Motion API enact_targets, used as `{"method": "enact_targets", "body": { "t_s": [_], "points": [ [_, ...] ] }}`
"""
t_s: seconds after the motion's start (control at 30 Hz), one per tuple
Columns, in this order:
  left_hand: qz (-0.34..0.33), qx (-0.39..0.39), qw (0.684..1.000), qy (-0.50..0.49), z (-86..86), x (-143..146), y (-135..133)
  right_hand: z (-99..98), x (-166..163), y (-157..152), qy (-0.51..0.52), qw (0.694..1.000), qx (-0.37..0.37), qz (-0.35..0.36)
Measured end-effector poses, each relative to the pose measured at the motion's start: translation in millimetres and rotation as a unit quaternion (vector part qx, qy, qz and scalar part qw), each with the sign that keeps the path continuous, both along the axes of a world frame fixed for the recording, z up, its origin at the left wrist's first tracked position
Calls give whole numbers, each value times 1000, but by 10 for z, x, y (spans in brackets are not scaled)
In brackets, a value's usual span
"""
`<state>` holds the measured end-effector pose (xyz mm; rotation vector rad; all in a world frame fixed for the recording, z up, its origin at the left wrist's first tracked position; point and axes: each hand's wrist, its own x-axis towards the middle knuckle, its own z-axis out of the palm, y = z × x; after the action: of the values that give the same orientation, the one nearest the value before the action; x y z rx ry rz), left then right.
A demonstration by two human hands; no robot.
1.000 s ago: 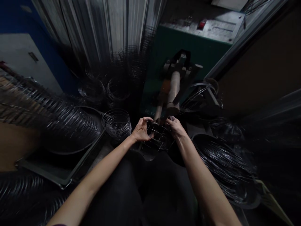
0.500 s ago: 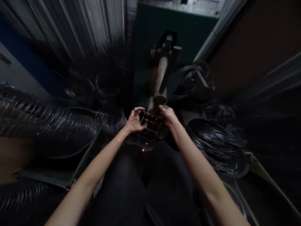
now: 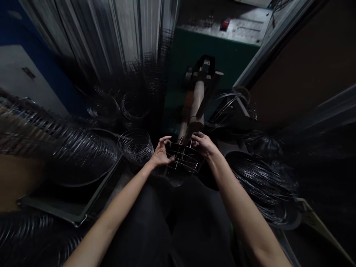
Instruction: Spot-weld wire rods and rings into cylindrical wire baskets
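A round wire frame [image 3: 185,159] of rings and cross wires sits between my hands, under the tip of a spot welder's arm [image 3: 198,96]. My left hand [image 3: 161,152] grips its left side, fingers curled above and thumb below. At the upper right of the frame, my right hand [image 3: 204,144] is closed in a pinch on a wire by the welder's tip. A small red-orange glow shows where wire meets the tip.
Wire rings [image 3: 136,146] are stacked left of my hands. A long row of rings [image 3: 69,144] lies farther left over a green-edged crate [image 3: 80,218]. A dark basin [image 3: 294,222] holds loose wires [image 3: 264,185] at right. The welder's green cabinet [image 3: 222,52] stands ahead.
The view has shifted, so everything sits slightly lower and to the right. The orange sparks below the frame are gone; the glow at the tip is smaller. Both hands keep their hold.
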<state>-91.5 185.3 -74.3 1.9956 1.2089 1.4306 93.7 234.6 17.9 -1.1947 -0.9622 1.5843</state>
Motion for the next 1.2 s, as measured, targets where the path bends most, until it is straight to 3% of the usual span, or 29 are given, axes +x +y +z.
{"method": "enact_targets", "body": {
  "t_s": [0.4,1.03,1.2],
  "points": [
    [4,25,1000,-4,160,-73,42,-91,-64,116,5,1000,20,6],
    [-3,22,1000,-14,119,-155,111,-120,-172,123,-23,999,34,8],
    [-41,6,999,-31,63,-159,231,-117,-26,190,-22,1000,11,1]
  ]
}}
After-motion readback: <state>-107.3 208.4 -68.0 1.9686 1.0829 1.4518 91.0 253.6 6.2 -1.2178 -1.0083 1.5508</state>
